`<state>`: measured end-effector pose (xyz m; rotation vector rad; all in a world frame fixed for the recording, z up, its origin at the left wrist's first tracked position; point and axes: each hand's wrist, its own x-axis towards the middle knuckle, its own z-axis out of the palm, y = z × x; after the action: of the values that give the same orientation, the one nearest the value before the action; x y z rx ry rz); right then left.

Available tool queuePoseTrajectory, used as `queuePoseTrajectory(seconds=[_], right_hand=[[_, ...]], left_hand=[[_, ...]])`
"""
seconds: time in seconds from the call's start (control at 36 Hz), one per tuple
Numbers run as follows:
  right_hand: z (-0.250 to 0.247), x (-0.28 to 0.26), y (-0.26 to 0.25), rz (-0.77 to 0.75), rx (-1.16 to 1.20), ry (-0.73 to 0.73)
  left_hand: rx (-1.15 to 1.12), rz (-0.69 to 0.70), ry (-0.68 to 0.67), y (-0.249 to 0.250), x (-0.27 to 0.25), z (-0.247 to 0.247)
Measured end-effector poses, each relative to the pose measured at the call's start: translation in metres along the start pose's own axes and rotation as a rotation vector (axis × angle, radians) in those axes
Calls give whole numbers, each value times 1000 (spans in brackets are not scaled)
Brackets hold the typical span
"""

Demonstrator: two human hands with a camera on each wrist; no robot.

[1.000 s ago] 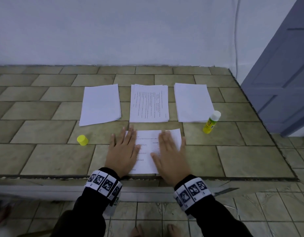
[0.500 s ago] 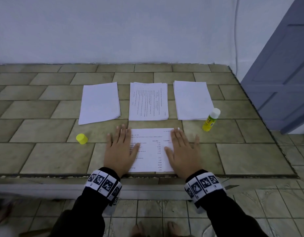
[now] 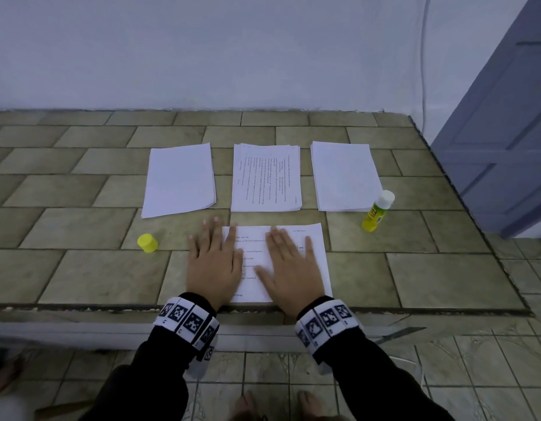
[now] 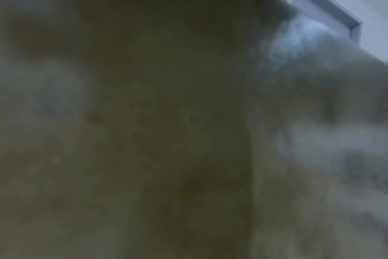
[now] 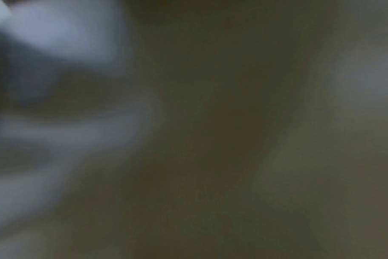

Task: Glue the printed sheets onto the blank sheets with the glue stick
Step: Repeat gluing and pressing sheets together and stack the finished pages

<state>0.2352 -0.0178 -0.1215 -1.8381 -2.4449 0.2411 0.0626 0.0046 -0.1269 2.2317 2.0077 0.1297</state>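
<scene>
A printed sheet (image 3: 316,253) lies flat at the front edge of the tiled counter (image 3: 80,268). My left hand (image 3: 213,259) presses flat on its left edge, partly on the tiles. My right hand (image 3: 289,265) presses flat on its middle, fingers straight. Behind it lie a blank stack (image 3: 179,179) on the left, a printed stack (image 3: 266,177) in the middle and another blank stack (image 3: 345,176) on the right. The uncapped glue stick (image 3: 377,215) stands upright at the right; its yellow cap (image 3: 147,243) sits at the left. Both wrist views are dark and blurred.
A pale wall runs behind the counter. A blue-grey door (image 3: 500,117) stands past the counter's right edge. The tiled floor and bare toes (image 3: 275,405) show below the front edge.
My right hand slid out to the sheet's right edge, then back left toward its middle. The left hand stayed on the left edge.
</scene>
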Motion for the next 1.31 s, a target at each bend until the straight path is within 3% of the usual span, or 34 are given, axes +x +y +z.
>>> queuePoseTrajectory(seconds=[0.14,0.31,0.36,0.5,0.61,1.0,1.11,1.31], right_hand=[[-9,-14,48,202,-33,23],[-19,-17,49,246,-121,22],[-20,-15,36,190,-104,76],[-16,-1,-8,-52,40,-66],[-1,4,-20,-122,28,-69],[-20,-19,46,241,-55,-72],[-44,-25,51,377,96,-122],[-96,-9,64,244,283,-136]], left_hand=[[26,-47,-25,0,-1,0],[5,-45,-36,2,0,-2],[5,-45,-39,3,0,-2],[10,-45,-27,4,-2,-3],[0,-40,-19,3,-3,-3],[6,-48,-58,4,-2,-4],[18,-47,-57,2,-2,-4],[3,-51,-49,1,-2,-4]])
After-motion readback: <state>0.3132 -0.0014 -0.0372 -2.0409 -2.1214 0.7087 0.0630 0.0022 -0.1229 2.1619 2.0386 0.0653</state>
